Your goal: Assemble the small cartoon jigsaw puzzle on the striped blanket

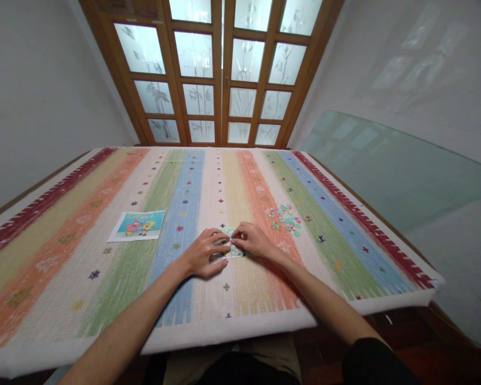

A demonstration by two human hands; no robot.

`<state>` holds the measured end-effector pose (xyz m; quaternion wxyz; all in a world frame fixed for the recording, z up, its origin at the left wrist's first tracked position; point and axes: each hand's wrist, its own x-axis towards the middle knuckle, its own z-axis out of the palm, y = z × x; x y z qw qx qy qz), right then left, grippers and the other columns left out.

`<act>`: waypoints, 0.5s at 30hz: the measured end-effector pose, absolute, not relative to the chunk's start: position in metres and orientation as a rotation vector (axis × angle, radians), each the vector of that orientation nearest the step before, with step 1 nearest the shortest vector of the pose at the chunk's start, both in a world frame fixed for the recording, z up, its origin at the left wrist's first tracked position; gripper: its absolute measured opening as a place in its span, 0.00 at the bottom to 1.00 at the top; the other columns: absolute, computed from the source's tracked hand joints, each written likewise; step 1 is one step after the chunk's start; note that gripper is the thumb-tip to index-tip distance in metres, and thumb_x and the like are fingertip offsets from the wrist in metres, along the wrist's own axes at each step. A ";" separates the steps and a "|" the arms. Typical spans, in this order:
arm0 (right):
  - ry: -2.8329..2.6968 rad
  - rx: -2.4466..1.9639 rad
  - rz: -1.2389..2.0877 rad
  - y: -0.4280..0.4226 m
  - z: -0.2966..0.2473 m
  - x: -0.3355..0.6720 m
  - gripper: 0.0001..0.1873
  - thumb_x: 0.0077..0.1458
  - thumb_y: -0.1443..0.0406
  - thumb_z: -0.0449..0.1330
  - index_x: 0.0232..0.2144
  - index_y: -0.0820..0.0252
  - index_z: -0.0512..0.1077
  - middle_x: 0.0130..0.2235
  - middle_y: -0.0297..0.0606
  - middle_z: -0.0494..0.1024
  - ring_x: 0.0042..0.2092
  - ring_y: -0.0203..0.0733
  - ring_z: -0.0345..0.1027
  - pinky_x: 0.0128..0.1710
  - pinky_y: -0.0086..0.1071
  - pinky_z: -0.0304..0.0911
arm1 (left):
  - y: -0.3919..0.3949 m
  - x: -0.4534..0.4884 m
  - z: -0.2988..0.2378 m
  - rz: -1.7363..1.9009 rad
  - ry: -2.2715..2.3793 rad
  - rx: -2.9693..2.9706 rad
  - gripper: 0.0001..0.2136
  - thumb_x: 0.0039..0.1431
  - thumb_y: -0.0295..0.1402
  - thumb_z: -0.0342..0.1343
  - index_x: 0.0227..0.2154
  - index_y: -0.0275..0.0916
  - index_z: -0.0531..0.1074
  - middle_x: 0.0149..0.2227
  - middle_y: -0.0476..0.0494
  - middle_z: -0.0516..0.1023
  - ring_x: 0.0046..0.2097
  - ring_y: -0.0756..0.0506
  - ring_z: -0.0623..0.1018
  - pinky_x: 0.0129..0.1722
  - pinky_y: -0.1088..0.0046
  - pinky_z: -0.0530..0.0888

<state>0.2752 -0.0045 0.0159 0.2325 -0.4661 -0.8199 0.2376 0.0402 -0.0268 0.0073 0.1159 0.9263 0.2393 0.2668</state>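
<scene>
A small, partly joined jigsaw puzzle (235,251) lies flat on the striped tablecloth, close in front of me. My left hand (209,252) rests at its left side, fingers spread and curved over the edge, with nothing seen in its grasp. From the right, my right hand (251,238) reaches over the puzzle with thumb and fingertips pinched together. Whatever sits between those fingertips is too small to make out. The hands cover part of the puzzle picture. A loose pile of puzzle pieces (287,220) lies to the right of my right hand.
A printed cartoon picture card (138,226) lies on the tablecloth (200,203) to the left. The cloth hangs over the table's near edge. Beyond the table stand wooden doors (223,80) with frosted panes. A glass sheet (385,166) leans along the right wall.
</scene>
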 end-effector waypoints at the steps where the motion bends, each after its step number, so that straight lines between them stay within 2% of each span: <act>1: -2.277 -1.283 0.635 -0.005 0.016 0.275 0.01 0.54 0.70 0.69 0.32 0.62 0.82 0.31 0.35 0.75 0.34 0.38 0.68 0.36 0.30 0.58 | -0.027 0.040 0.008 0.780 0.700 2.712 0.12 0.59 0.36 0.59 0.45 0.42 0.79 0.53 0.39 0.77 0.55 0.35 0.73 0.56 0.51 0.70; 15: -2.497 -1.355 0.409 -0.014 0.024 0.271 0.08 0.62 0.65 0.63 0.40 0.61 0.82 0.36 0.41 0.76 0.40 0.43 0.70 0.39 0.32 0.58 | -0.026 0.040 0.009 0.770 0.689 2.709 0.12 0.60 0.37 0.57 0.45 0.42 0.80 0.51 0.38 0.78 0.53 0.35 0.73 0.55 0.51 0.71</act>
